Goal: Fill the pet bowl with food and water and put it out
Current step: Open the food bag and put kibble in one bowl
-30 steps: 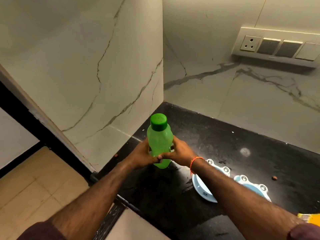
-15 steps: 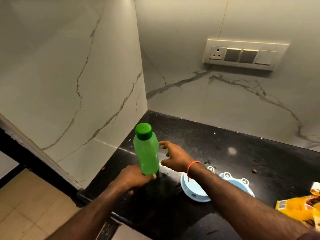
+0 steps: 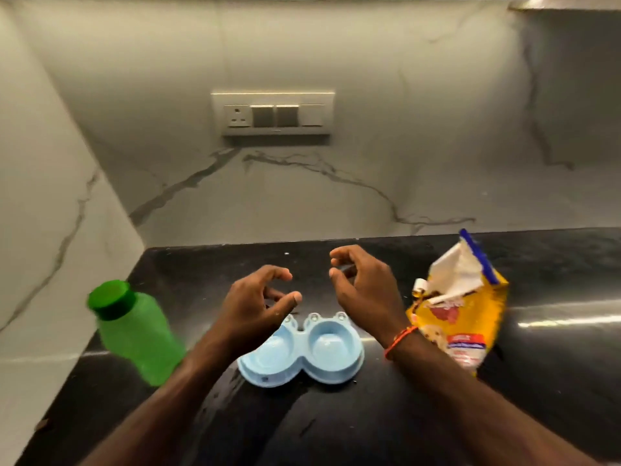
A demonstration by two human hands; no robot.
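Pet bowl (image 3: 302, 354), pale blue with two round wells side by side, sits on the black counter (image 3: 403, 415) near the middle, and what the wells hold cannot be told. Both hands hover above its far edge and hold nothing: the left hand (image 3: 255, 307) has its fingers (image 3: 280, 273) loosely curled with the thumb apart, and the right hand (image 3: 364, 290) is curled the same way. A green bottle (image 3: 134, 331) with its cap on stands at the left, apart from the bowl. A yellow food bag (image 3: 460, 317), torn open at the top, stands at the right
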